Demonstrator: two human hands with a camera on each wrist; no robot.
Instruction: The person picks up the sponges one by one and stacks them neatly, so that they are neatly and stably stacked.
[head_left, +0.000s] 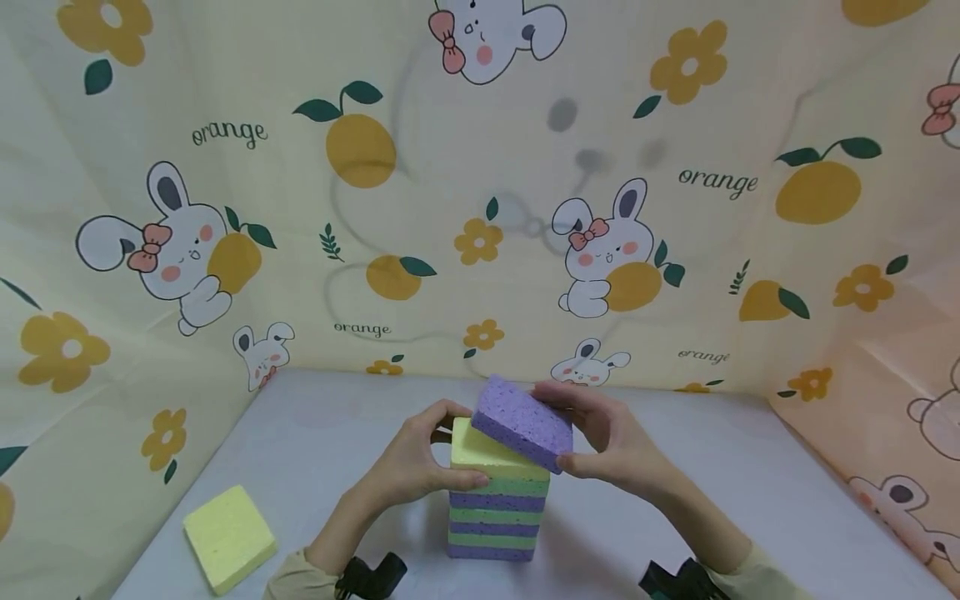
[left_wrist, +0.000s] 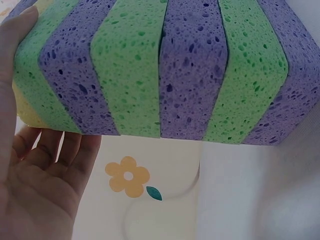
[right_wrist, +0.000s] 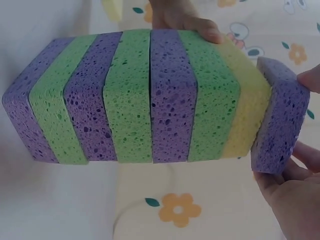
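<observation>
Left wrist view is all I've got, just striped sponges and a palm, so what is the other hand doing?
Observer: The right hand holds a purple sponge, tilted, over the stack.
Operator: What's on top of the stack?
Observer: A yellow sponge tops it; the left hand grips the stack at that level.
Operator: Any sponges left over?
Observer: One more, a loose yellow sponge, lies flat on the table, off to the left hand's side.
</observation>
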